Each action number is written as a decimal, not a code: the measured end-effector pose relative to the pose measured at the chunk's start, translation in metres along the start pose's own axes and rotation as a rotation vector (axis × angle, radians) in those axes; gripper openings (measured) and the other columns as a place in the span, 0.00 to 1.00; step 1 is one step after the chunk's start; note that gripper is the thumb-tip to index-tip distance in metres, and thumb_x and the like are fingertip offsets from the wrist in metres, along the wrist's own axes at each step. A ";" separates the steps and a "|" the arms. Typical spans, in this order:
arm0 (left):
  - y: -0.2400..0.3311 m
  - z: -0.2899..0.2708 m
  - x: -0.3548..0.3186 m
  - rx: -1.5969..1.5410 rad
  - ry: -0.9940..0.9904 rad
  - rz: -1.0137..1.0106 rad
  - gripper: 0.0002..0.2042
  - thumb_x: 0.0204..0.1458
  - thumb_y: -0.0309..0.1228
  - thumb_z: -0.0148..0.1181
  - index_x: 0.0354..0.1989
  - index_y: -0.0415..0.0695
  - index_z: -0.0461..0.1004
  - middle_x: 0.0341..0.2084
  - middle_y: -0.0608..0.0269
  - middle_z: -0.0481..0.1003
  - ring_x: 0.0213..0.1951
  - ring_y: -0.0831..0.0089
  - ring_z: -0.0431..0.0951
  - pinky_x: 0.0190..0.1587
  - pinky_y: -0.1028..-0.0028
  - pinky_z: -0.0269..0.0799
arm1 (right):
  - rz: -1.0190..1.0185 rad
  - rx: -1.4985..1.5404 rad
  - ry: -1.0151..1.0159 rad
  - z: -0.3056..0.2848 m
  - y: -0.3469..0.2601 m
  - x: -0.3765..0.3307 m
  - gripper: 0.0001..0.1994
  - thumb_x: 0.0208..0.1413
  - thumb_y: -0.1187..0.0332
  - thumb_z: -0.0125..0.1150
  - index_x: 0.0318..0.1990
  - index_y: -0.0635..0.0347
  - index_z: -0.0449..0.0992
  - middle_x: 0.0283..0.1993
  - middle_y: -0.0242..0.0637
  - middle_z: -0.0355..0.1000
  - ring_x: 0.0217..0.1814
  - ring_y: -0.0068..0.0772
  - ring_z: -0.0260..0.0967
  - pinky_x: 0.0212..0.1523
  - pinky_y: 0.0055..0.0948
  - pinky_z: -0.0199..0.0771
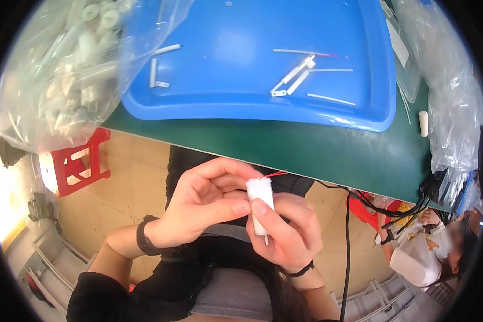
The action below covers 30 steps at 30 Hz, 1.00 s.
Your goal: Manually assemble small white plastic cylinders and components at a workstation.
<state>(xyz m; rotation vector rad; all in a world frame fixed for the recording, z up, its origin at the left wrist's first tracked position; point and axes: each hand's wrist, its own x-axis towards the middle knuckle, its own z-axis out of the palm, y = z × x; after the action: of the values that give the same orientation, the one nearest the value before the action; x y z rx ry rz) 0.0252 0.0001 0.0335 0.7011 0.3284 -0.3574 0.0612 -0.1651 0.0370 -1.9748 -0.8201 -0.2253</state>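
Just off the table's near edge, I hold a short white plastic cylinder [260, 199] upright and slightly tilted. Thin red wires [273, 174] stick out of its top, and a small pale pin [266, 240] shows at the bottom. My right hand [290, 231] is wrapped round the cylinder, its thumb pressed on the front. My left hand [204, 196] is closed against the cylinder's left side, with the thumb on the wall and the index fingertip at the top beside the wires. Part of the cylinder's back is hidden by fingers.
A blue tray [231, 104] lies on the green table [284, 140], bearing thin white rods [331, 100] and small white pieces [298, 78]. At left is a clear bag of white parts [64, 80]. Black cables [348, 247] hang at right. A red stool [80, 163] and another person [426, 241] are nearby.
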 end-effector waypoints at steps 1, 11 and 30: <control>0.002 0.001 -0.001 -0.002 -0.012 0.015 0.18 0.51 0.19 0.57 0.52 0.36 0.64 0.45 0.54 0.72 0.46 0.71 0.73 0.50 0.72 0.70 | -0.040 0.003 -0.013 -0.001 0.002 0.003 0.21 0.36 0.84 0.66 0.43 0.60 0.75 0.36 0.37 0.67 0.32 0.32 0.70 0.29 0.25 0.73; 0.012 0.015 -0.003 0.138 0.039 0.371 0.19 0.47 0.27 0.64 0.46 0.42 0.66 0.40 0.50 0.74 0.43 0.62 0.75 0.45 0.65 0.73 | -0.160 0.102 0.005 -0.005 -0.002 0.028 0.21 0.35 0.78 0.65 0.43 0.54 0.78 0.40 0.39 0.69 0.32 0.34 0.69 0.31 0.27 0.73; 0.042 0.013 -0.011 0.222 0.072 0.713 0.17 0.46 0.17 0.60 0.46 0.35 0.68 0.40 0.47 0.74 0.44 0.62 0.76 0.47 0.65 0.73 | 0.105 0.372 0.194 0.009 -0.017 0.051 0.10 0.37 0.82 0.67 0.31 0.66 0.77 0.26 0.42 0.75 0.23 0.32 0.71 0.24 0.22 0.70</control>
<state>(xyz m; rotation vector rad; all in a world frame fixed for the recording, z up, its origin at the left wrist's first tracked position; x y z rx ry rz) 0.0355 0.0234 0.0714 0.9985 0.0897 0.3154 0.0875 -0.1292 0.0676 -1.6120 -0.5839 -0.1840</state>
